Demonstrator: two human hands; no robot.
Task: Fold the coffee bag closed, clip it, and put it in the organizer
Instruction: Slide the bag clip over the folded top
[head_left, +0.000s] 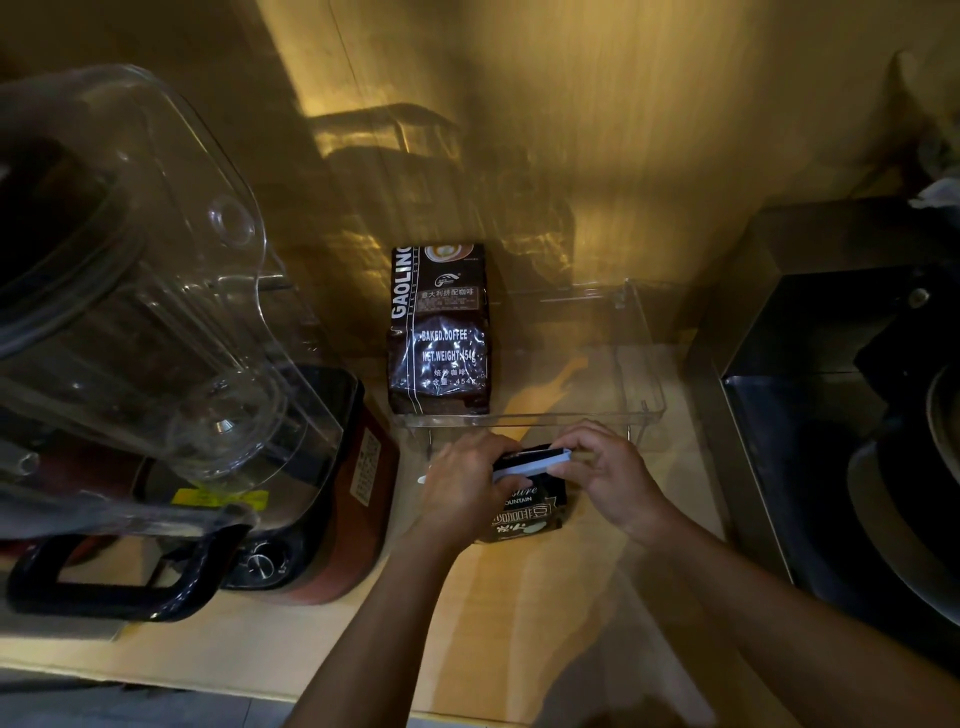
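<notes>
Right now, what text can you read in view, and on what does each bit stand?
"GAOLIN", cut off at the top: upright coffee bag in the clear organizer.
"BAKED.COFFEE": same bag.
"NET.WEIGHT:454g": same bag; the Chinese lines are too small to read.
"OUNTAIN", partly hidden: held coffee bag between left hand and right hand.
Blender label: too blurred to read.

A pale wooden counter (519, 613) is carrying every item in view. A blender (171, 395) with a clear jug and red base is standing at its left. A clear organizer (644, 400) is sitting at the rear against the wall, near centre. A small dark coffee bag (527, 506) is resting just in front of the organizer. A dark appliance (831, 389) is occupying the right side.
</notes>
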